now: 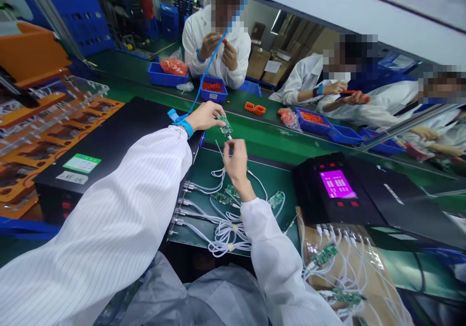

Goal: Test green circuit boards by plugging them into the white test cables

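Observation:
My left hand (204, 116) pinches a small green circuit board (226, 125) and holds it up over the bench. A blue wrist strap with a coiled blue cord sits on that wrist. My right hand (236, 159) is just below the board, its fingers pinched on the end of a white cable (220, 150) right at the board's lower edge. Under both hands lies a dark green mat (204, 163) with more green boards (223, 199) and a tangle of white cables (226, 230).
A black tester with a magenta screen (337, 184) stands to the right, more boards and cables (325, 253) in front of it. A black box (91, 156) sits left, orange trays (43, 137) beyond it. Across the green conveyor (269, 137), three people in white coats handle orange parts from blue bins (311, 122).

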A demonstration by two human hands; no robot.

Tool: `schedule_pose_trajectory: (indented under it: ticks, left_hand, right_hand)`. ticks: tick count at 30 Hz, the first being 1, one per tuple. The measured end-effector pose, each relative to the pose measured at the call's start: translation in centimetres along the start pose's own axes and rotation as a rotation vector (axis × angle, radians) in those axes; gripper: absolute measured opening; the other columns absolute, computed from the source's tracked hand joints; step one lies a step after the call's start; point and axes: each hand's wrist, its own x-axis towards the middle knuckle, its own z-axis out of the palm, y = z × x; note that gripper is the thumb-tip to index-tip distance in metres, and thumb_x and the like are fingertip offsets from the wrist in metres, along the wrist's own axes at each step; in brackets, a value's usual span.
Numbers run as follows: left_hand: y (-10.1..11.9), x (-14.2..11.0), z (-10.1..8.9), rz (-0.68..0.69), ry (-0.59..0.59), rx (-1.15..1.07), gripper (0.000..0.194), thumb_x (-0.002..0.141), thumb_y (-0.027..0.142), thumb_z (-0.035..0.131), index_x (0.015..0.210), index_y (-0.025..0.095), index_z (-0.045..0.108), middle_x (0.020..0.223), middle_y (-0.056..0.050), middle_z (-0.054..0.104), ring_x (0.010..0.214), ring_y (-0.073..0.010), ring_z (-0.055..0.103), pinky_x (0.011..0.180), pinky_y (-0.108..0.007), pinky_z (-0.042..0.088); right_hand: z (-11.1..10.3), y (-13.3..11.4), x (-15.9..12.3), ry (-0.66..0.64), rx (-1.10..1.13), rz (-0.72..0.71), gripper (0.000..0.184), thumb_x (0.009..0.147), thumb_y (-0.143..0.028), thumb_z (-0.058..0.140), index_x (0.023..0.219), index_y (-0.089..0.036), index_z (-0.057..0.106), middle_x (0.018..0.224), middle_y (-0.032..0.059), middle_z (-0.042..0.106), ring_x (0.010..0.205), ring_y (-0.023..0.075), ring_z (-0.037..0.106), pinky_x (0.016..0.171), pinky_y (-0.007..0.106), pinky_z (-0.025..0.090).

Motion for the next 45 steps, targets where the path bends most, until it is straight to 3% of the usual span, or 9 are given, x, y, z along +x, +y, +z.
schedule_pose_trajectory:
  ticks: [2,4,7,10,13,19,24,30,45]
  left_hand:
    - [0.0,-0.1,0.1,0.009,-0.016,0.020,0.028,0.068,0.025,0.089,0.090,0.015,0.075,0.092,-0.010,0.077,0.092,-0.0239,0.071,0.090,-0.038,0.055]
    - [0.1,-0.2,0.1,0.021,-0.021,0.097,0.027,0.070,0.027,0.086,0.092,0.015,0.075,0.090,-0.009,0.077,0.091,-0.0237,0.071,0.088,-0.037,0.054]
    - [0.1,-0.3,0.1,0.043,-0.006,0.274,0.023,0.074,0.030,0.081,0.093,0.018,0.077,0.086,-0.006,0.074,0.089,-0.0223,0.069,0.088,-0.035,0.052]
    - [0.2,-0.5,0.1,0.060,-0.014,0.380,0.020,0.076,0.031,0.077,0.092,0.020,0.077,0.082,-0.004,0.072,0.084,-0.0207,0.066,0.085,-0.032,0.051]
    - [0.6,-0.6,0.1,0.047,-0.039,0.419,0.017,0.075,0.030,0.076,0.088,0.020,0.077,0.080,-0.004,0.070,0.079,-0.0207,0.065,0.083,-0.032,0.051]
    - [1.1,-0.8,0.6,-0.086,-0.109,0.468,0.013,0.064,0.024,0.083,0.070,0.025,0.071,0.071,-0.001,0.069,0.083,-0.0249,0.067,0.089,-0.038,0.049]
    - [0.9,-0.7,0.9,-0.118,-0.141,0.577,0.019,0.062,0.026,0.086,0.062,0.025,0.067,0.065,-0.002,0.064,0.088,-0.0292,0.068,0.094,-0.042,0.048]
    - [0.8,-0.4,0.6,-0.080,-0.205,0.654,0.015,0.064,0.029,0.083,0.065,0.025,0.068,0.060,0.000,0.061,0.077,-0.0250,0.065,0.086,-0.037,0.049]
    - [1.4,-0.5,0.5,-0.138,-0.313,0.613,0.023,0.073,0.036,0.082,0.057,0.025,0.070,0.056,-0.003,0.064,0.084,-0.0269,0.066,0.096,-0.039,0.044]
  right_hand:
    - [1.1,-0.9,0.1,-0.279,-0.189,0.003,0.021,0.104,-0.018,0.047,0.118,-0.012,0.063,0.118,0.0194,0.064,0.110,0.0268,0.063,0.096,0.039,0.051]
    - [2.5,-1.3,0.5,-0.423,-0.344,0.079,0.026,0.098,-0.010,0.054,0.123,-0.008,0.062,0.124,0.0257,0.064,0.112,0.0313,0.064,0.094,0.041,0.051]
    - [4.4,-1.4,1.3,-0.459,-0.389,0.142,0.032,0.089,0.001,0.058,0.120,-0.004,0.063,0.118,0.0295,0.067,0.108,0.0339,0.068,0.090,0.042,0.052]
    - [4.8,-1.3,1.8,-0.473,-0.367,0.118,0.029,0.088,0.002,0.059,0.115,-0.008,0.065,0.110,0.0243,0.072,0.099,0.0307,0.071,0.087,0.040,0.051]
    - [3.8,-1.3,1.6,-0.449,-0.321,0.051,0.015,0.098,-0.010,0.057,0.108,-0.012,0.068,0.105,0.0192,0.075,0.098,0.0295,0.071,0.090,0.040,0.048]
    - [1.1,-0.6,0.3,-0.277,-0.147,-0.058,0.037,0.112,-0.036,0.040,0.106,-0.016,0.071,0.100,0.0128,0.076,0.099,0.0256,0.069,0.092,0.037,0.043]
    - [0.8,-0.1,-0.6,-0.156,0.090,-0.126,0.040,0.112,-0.035,0.037,0.121,-0.016,0.072,0.098,0.0112,0.077,0.095,0.0249,0.069,0.090,0.036,0.044]
    - [1.1,-0.6,-1.2,-0.072,0.232,0.013,0.044,0.110,-0.041,0.041,0.142,-0.019,0.061,0.085,0.0057,0.076,0.086,0.0237,0.068,0.093,0.038,0.048]
    - [1.1,-1.0,-0.9,0.075,0.177,-0.045,0.027,0.104,-0.033,0.055,0.111,-0.022,0.079,0.092,0.0063,0.068,0.089,0.0205,0.065,0.088,0.036,0.048]
